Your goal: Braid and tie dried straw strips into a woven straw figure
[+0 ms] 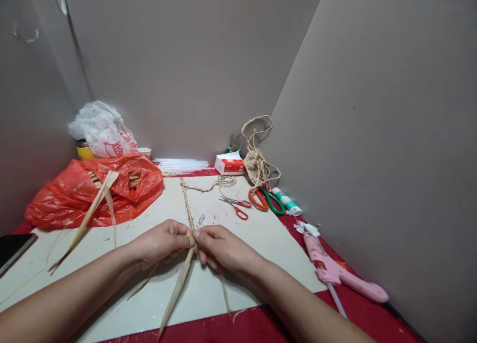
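Observation:
A thin braided straw cord (188, 204) runs up the white board (149, 310) and bends right into a loose coil. Its lower end is pinched by both my hands, whose fingertips meet around it. My left hand (167, 241) is closed on it from the left. My right hand (219, 246) grips the same spot from the right, thumb on top. Below the fingers hang loose flat strands, the widest a pale dried leaf strip (179, 288). How the strands cross between the fingertips is hidden.
At left lie a red plastic bag (122, 204) with straw bundles, leaf strips (93, 209) and a dark phone (15, 248). Red scissors (238, 209), larger shears (266, 201), a straw rope bundle (257, 166), a tube (286, 201) and a pink glue gun (335, 271) lie right. Grey walls surround.

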Tool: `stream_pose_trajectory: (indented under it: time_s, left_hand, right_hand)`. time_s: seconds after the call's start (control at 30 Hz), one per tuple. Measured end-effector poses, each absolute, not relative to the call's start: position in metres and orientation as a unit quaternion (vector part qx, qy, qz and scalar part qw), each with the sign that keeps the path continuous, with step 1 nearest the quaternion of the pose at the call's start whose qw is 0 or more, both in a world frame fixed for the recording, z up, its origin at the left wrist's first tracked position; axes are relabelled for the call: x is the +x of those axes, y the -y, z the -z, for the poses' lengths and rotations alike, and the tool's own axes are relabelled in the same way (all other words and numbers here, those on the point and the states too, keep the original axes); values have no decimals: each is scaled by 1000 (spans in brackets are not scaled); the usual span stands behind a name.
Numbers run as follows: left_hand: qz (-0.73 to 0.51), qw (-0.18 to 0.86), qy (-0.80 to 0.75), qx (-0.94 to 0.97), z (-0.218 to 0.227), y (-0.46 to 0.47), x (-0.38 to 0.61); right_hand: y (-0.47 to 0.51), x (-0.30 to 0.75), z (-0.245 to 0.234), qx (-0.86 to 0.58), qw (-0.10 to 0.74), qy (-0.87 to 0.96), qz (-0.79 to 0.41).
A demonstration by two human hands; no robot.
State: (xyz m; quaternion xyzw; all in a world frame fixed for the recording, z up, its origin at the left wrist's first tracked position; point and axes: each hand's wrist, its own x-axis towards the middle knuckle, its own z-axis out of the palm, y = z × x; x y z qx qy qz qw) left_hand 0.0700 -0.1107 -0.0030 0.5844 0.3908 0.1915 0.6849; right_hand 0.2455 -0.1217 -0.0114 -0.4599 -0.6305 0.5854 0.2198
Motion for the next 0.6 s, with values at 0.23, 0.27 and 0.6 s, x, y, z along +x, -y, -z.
stream_pose_trajectory:
  time_s: [0.23, 0.27, 0.6]
  left_hand:
    - [-158, 667, -396, 611, 2, 111, 70]
    - [-151, 661, -399, 617, 2, 110, 70]
    - [-77, 404, -450, 793, -18, 113, 64]
  right_hand:
    - [119, 248, 8, -447, 187, 645, -590]
    - [118, 249, 8, -442, 179, 643, -600]
    - [122, 243, 10, -484, 209, 537, -659]
